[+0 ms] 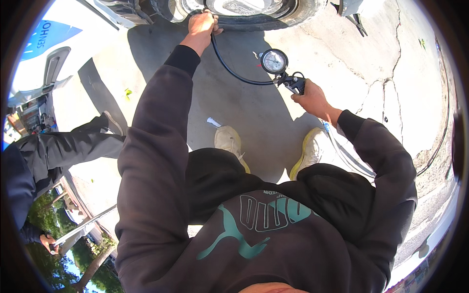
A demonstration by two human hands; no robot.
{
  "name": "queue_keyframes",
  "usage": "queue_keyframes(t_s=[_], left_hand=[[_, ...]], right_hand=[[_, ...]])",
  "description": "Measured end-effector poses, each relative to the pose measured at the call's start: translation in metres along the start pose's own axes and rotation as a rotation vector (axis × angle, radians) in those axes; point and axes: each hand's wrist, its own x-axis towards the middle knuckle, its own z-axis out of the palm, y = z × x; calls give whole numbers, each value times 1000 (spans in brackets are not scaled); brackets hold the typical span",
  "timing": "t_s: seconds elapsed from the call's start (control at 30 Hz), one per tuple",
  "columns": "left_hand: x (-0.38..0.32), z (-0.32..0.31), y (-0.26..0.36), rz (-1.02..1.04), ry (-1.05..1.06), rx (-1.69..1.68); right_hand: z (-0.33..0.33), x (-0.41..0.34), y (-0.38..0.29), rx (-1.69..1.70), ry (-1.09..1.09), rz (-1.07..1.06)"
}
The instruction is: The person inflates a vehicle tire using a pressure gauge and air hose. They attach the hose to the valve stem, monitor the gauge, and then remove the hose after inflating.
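Observation:
At the top, my left hand (pixel 205 26) is closed around the end of a black air hose (pixel 227 69), right against a vehicle's wheel (pixel 238 7) with its tyre (pixel 256 25). The valve is hidden by my fingers. The hose curves down to a tyre inflator (pixel 293 81), whose handle my right hand (pixel 316 98) grips. A round pressure gauge (pixel 274 61) with a white dial and black rim rises from the inflator, facing up. Below my right wrist, a pale air line (pixel 340 150) with a blue fitting (pixel 326 126) runs along the ground.
Another person's leg (pixel 69 150) and shoe (pixel 114 122) are at the left; a hand (pixel 47 242) there holds a long pole (pixel 88 222). Cracked concrete (pixel 348 55) surrounds me. A dark cable (pixel 441 143) lies at the far right. White vehicle bodywork (pixel 95 11) stands at upper left.

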Motion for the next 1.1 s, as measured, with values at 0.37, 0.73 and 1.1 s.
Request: queue_keyframes(t_s=[0.37,0.73,1.1], left_hand=[[1,-6,1,31,-31,49],[4,-8,0,17,-38,19],[32,-28,-18,58,-97,24]], right_hand=[[3,4,2,-58,39,-36],[-3,-3,-10,-40,13,2],[-4,-3,-11,-43,-5,20]])
